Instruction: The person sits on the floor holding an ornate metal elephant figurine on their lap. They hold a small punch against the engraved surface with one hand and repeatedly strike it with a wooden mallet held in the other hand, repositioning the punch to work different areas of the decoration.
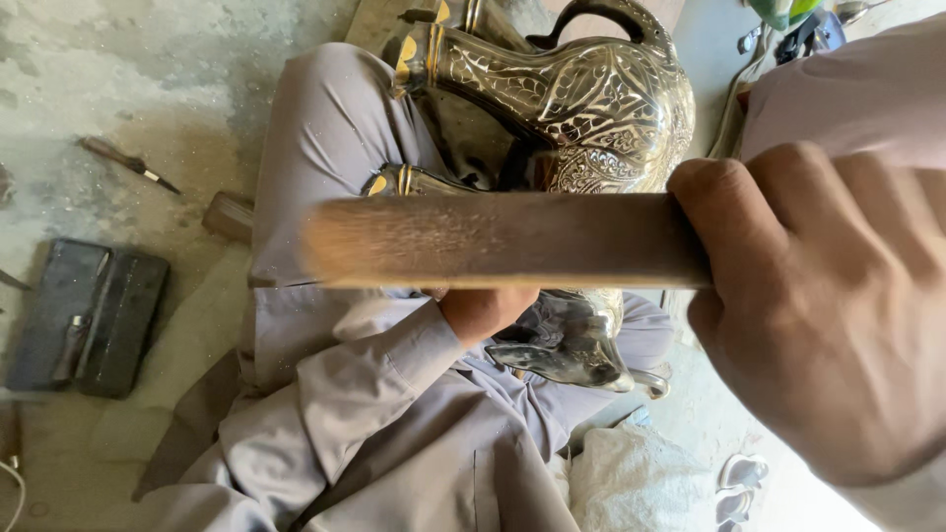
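My right hand (828, 315) fills the right side, closed around a wooden stick (503, 239) that stretches left across the middle, blurred at its left end. Behind the stick, an engraved silver-coloured metal vessel (601, 108) with a curved handle and a spout rests on my lap. My left hand (485, 310) sits under the stick against the vessel, mostly hidden; I cannot tell what its fingers do. Both arms and legs are in grey cloth.
On the concrete floor at left lie a dark flat case (89, 315) with small tools, a loose chisel-like tool (128, 163) and a small wooden block (229, 215). A white sack (631, 478) and sandals (739, 483) lie at the bottom right.
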